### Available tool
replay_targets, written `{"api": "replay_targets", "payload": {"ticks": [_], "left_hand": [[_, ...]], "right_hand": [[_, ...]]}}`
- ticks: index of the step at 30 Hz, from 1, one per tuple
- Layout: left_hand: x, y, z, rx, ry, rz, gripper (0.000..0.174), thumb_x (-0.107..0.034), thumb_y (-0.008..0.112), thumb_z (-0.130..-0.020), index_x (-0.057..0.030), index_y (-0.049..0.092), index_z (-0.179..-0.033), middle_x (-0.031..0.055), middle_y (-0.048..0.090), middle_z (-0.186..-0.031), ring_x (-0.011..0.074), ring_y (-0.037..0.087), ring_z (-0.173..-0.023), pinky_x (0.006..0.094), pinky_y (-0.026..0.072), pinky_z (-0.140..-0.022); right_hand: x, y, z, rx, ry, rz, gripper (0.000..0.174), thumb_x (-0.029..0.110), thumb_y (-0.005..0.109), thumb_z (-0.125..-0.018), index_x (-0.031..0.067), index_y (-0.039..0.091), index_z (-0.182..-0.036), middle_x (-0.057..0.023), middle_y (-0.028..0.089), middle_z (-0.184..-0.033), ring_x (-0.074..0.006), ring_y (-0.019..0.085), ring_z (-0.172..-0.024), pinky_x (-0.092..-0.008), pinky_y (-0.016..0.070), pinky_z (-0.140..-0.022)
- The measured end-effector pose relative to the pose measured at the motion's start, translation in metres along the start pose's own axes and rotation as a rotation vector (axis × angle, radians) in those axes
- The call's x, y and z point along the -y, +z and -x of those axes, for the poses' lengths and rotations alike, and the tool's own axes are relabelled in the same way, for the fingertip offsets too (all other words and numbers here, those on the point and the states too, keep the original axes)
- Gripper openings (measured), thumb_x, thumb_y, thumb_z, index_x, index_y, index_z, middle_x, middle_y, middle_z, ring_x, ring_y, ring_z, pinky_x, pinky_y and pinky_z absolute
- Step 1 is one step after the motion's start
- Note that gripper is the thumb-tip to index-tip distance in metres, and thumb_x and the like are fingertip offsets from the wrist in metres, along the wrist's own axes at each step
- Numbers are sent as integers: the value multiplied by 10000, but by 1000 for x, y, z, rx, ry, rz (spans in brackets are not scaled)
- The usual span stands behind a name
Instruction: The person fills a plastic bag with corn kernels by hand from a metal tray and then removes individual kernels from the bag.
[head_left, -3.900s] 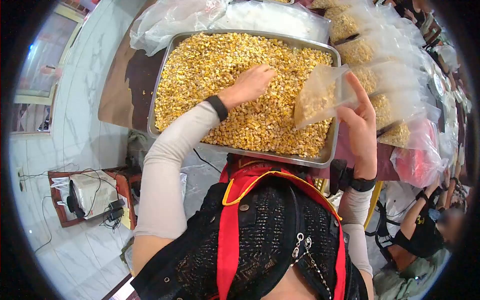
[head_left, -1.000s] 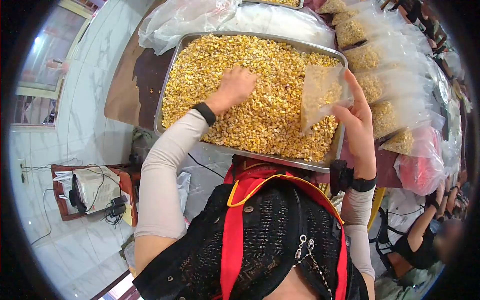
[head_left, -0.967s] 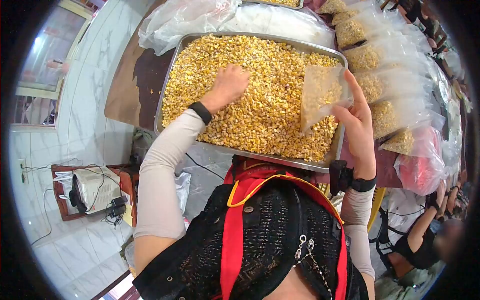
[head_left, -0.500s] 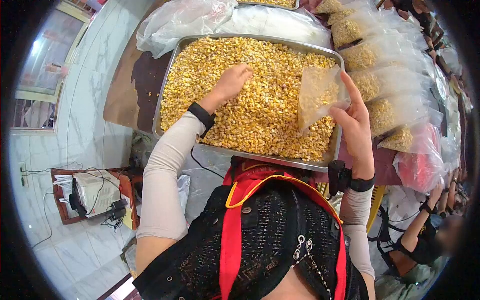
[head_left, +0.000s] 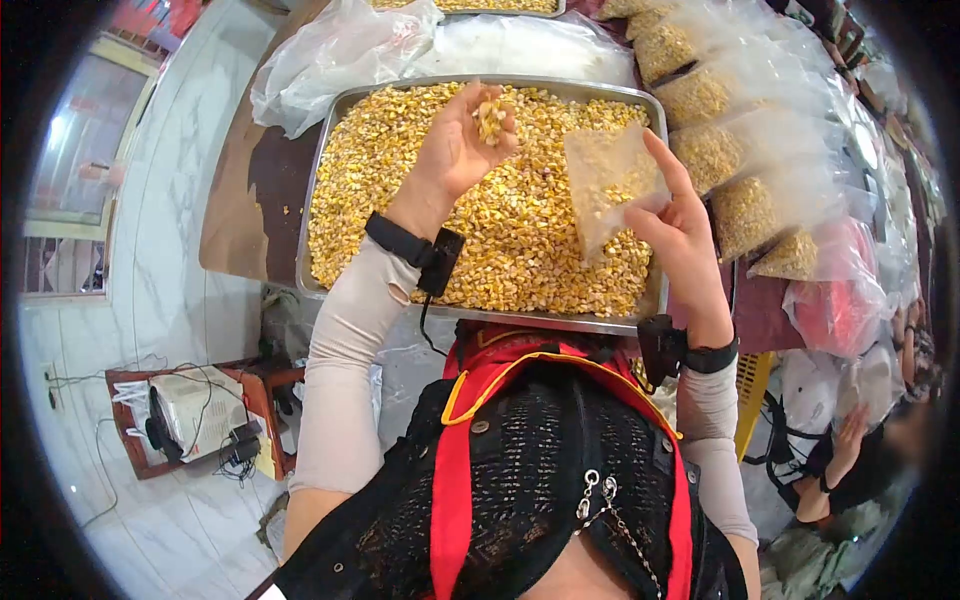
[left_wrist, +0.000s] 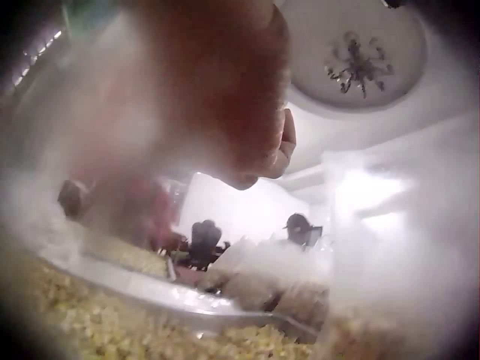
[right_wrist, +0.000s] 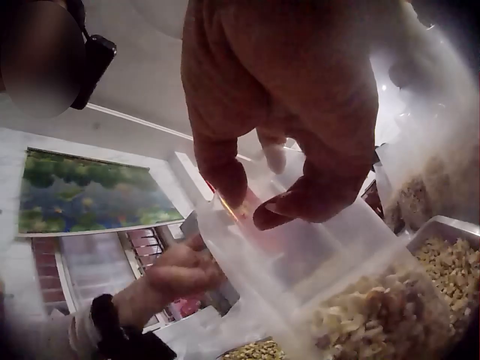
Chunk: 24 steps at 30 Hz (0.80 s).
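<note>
**Head view.** We see the left hand (head_left: 455, 140) raised palm-up above the steel tray (head_left: 318, 180), fingers curled round a handful of corn kernels (head_left: 490, 118). Just beside it, the right hand (head_left: 678, 225) pinches a clear plastic bag (head_left: 610, 178), part-filled, over the tray's heap. Beyond the right hand, filled bags (head_left: 705, 95) lie on the tabletop (head_left: 250, 190).

**Left wrist view.** The left hand (left_wrist: 202, 90) is blurred, so we cannot tell its grip here.

**Right wrist view.** The right hand's (right_wrist: 292, 127) thumb and fingers clamp the bag's (right_wrist: 352, 277) upper edge, with the left hand (right_wrist: 180, 274) near.
</note>
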<state>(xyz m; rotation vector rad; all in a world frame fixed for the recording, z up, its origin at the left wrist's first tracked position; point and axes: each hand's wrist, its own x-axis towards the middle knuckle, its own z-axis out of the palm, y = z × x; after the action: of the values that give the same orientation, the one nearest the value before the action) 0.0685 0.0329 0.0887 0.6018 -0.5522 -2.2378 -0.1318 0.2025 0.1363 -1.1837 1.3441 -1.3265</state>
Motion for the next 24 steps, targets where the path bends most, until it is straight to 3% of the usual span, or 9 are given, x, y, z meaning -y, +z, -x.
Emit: {"api": "replay_targets", "payload": {"ticks": [2, 6, 7, 9, 12, 16, 20, 22, 24], "left_hand": [[-4, 25, -1, 277, -12, 54, 222, -279, 488, -900, -64, 529, -935, 65, 538, -865, 172, 513, -796, 274, 453, -673], [6, 84, 3, 346, 52, 10, 202, -272, 489, -904, -73, 518, -916, 67, 537, -858, 165, 508, -770, 264, 443, -654], [13, 99, 7, 350, 177, -120, 193, -266, 487, -906, -74, 511, -901, 66, 538, -844, 161, 504, -756, 270, 440, -651], [25, 117, 12, 379, 352, -305, 196, -258, 475, -914, -67, 498, -879, 62, 540, -797, 146, 491, -722, 282, 429, -679], [42, 118, 4, 413, 477, -513, 202, -251, 456, -924, -59, 492, -873, 52, 535, -780, 133, 490, -723, 280, 413, -713], [52, 116, -1, 400, 545, -519, 213, -252, 443, -933, -59, 486, -854, 17, 486, -719, 119, 469, -719, 264, 398, -713], [51, 115, -3, 406, 574, -474, 217, -256, 445, -933, -62, 491, -846, 5, 472, -710, 102, 453, -686, 243, 391, -682], [50, 115, 0, 405, 493, -482, 227, -265, 450, -931, -64, 493, -837, -2, 465, -690, 88, 441, -637, 223, 381, -647], [49, 115, 5, 360, 463, -567, 231, -272, 453, -929, -66, 495, -832, -5, 454, -667, 86, 429, -611, 220, 373, -622]], "right_hand": [[1, 3, 0, -13, 29, -25, 689, -84, 496, -703, 41, 296, -1350, -83, 278, -1367, -65, 523, -762, -197, 430, -683], [4, 7, -1, -4, 4, -10, 689, -64, 530, -712, 39, 291, -1350, -88, 291, -1341, -77, 533, -784, -207, 435, -706], [4, 7, -1, -6, 4, -10, 689, -64, 530, -712, 39, 291, -1350, -88, 291, -1341, -77, 533, -784, -207, 435, -706], [2, 7, -1, 15, -13, 25, 705, -47, 523, -755, 85, 233, -1384, 27, 552, -751, -14, 478, -655, -158, 378, -599], [2, 5, -1, 11, -7, 49, 706, -52, 525, -751, 76, 235, -1381, 24, 551, -769, -13, 476, -657, -157, 375, -593], [-1, 4, -3, 13, -29, 33, 703, -53, 528, -749, 62, 236, -1378, 17, 551, -794, -14, 476, -658, -159, 376, -588], [0, 7, -5, 12, -16, 46, 703, -56, 529, -747, 54, 236, -1377, 14, 548, -815, -17, 484, -667, -165, 387, -598], [2, 7, -5, 14, -10, 52, 706, -57, 528, -747, 54, 233, -1379, 14, 547, -815, -17, 487, -672, -168, 390, -602], [6, 8, -6, 21, 3, 23, 724, -56, 523, -683, 71, 297, -1359, -81, 317, -1333, -88, 514, -897, -208, 430, -720]]}}
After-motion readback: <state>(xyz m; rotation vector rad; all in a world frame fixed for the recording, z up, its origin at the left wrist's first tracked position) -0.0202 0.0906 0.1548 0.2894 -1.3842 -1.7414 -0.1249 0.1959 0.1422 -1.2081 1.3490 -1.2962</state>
